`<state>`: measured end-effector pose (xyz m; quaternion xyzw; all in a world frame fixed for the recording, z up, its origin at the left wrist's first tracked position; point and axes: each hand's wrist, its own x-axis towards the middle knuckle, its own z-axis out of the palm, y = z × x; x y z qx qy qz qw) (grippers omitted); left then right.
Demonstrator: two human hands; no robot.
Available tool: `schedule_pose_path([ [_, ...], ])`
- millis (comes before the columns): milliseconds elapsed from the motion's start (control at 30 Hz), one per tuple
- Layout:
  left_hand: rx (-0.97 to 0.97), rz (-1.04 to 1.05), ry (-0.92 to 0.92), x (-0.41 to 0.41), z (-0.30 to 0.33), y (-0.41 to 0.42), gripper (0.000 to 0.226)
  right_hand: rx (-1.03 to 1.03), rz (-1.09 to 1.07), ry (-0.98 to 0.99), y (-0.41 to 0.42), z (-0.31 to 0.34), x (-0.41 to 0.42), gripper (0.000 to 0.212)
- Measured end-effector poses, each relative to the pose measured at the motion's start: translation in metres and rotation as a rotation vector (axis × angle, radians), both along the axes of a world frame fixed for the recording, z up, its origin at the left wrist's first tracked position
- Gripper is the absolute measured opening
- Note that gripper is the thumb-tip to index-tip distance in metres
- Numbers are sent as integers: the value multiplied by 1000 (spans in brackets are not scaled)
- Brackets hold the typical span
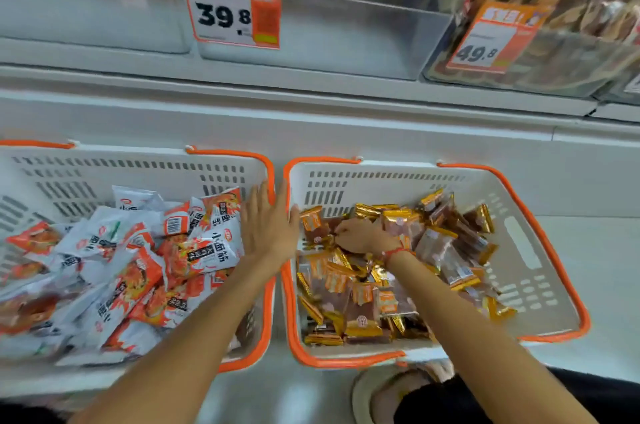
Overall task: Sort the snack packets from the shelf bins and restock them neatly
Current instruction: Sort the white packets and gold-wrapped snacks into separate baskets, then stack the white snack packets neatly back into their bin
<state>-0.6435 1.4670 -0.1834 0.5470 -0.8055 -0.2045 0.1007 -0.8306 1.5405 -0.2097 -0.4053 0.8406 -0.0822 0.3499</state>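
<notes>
Two white plastic baskets with slotted walls and orange rims sit side by side on a pale floor, below a white shelf. The left basket (145, 167) is heaped with glossy, pillow-shaped white-and-orange packets (204, 250) printed with black characters. The right basket (540, 250) holds a looser pile of small flat gold-edged packets (360, 316), their clear windows showing a brown filling and their foil ends crinkled.

The left hand (268, 226) is released, fingers straight and spread, lying flat over the meeting rims of the two baskets, its palm at the edge of the white-and-orange heap. The right hand (356, 236) is curled down into the gold pile, fingertips pinching at a packet there (exactly which one is hidden under the knuckles); a thin red cord (394, 252) circles its wrist.

On the shelf above stand clear, rigid plastic bins. One bin (332, 38) carries an orange-and-white price tag (232, 12) reading 39.8. A bin to the right (561, 63), blurred, holds brownish wrapped snacks behind a tag reading 49.8 (491, 38).
</notes>
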Motion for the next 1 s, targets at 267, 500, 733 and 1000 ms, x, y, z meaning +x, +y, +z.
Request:
schedule_pose_path([
  [267, -362, 319, 200, 166, -18, -57, 35, -728, 386, 198, -70, 87, 104, 22],
  [500, 234, 240, -341, 268, -101, -104, 64, -15, 999, 356, -121, -33, 161, 79],
  [733, 311, 154, -358, 268, -103, -90, 52, -244, 964, 286, -163, 12, 208, 22],
  [1000, 465, 190, 312, 234, 4, -99, 52, -297, 511, -369, -149, 46, 218, 25],
])
